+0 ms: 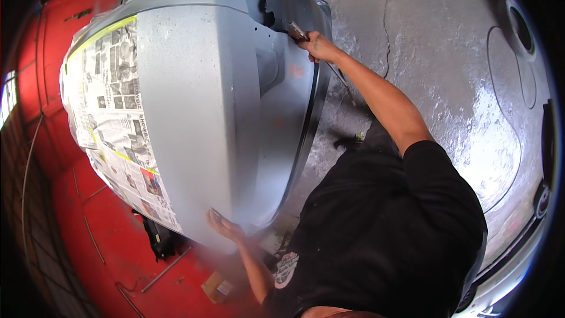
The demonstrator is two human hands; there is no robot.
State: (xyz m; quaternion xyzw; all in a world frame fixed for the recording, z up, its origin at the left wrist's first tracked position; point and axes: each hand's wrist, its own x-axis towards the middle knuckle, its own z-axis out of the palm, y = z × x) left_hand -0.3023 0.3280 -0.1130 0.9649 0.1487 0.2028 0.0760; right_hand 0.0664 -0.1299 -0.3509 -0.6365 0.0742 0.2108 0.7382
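A grey-primed car body point(182, 82) fills the left and middle of the view. Sheets of newspaper point(112, 70), edged with yellow tape, mask its glass. At the far corner, beside a ragged dark opening point(269, 6) in the panel, my right hand point(319, 47) is closed around a slim metal air gun point(298, 30). A thin hose or rod hangs below that hand. My left hand point(225, 225) is near the lower end of the body, its fingers stretched out and slightly blurred in a pale haze. Whether it touches the panel I cannot tell.
Red floor and wall point(65, 176) lie to the left, with thin metal bars, a black part point(158, 238) and a cardboard box point(218, 287). Cracked grey concrete point(412, 17) spreads to the right. A wheel point(521, 28), a trailing hose and another car point(512, 282) stand along that edge.
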